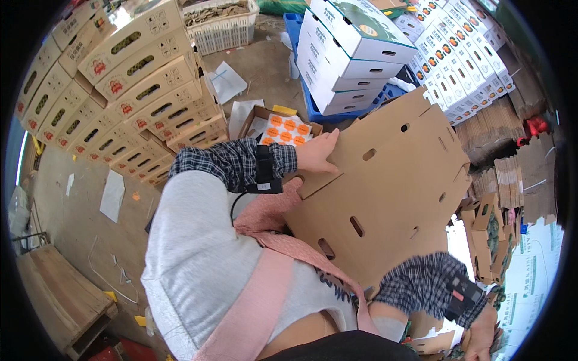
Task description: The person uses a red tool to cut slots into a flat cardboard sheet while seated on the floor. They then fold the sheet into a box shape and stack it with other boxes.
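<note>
A large flat brown cardboard carton blank point(397, 180) with oval hand holes and slots spreads in front of me. My left hand point(318, 152) rests on its left flap, fingers and thumb apart. Just beyond that hand stands an open carton point(251, 122) holding a sheet of round orange stickers point(285, 130). My right hand point(481, 336) reaches down at the lower right, well away from the blank. Its fingers are partly cut off by the picture's edge, beside an open cardboard box point(431, 344) and some dark leafy-looking pieces; whether it grips anything is unclear.
Stacked tan fruit cartons point(149, 88) rise at left. White cartons point(336, 67) sit on a blue plastic pallet point(316, 110), with more white printed boxes point(460, 67) behind. Bundled flat cardboard point(492, 122) lies at right. A wooden pallet point(63, 293) and a white crate point(221, 34) occupy the floor.
</note>
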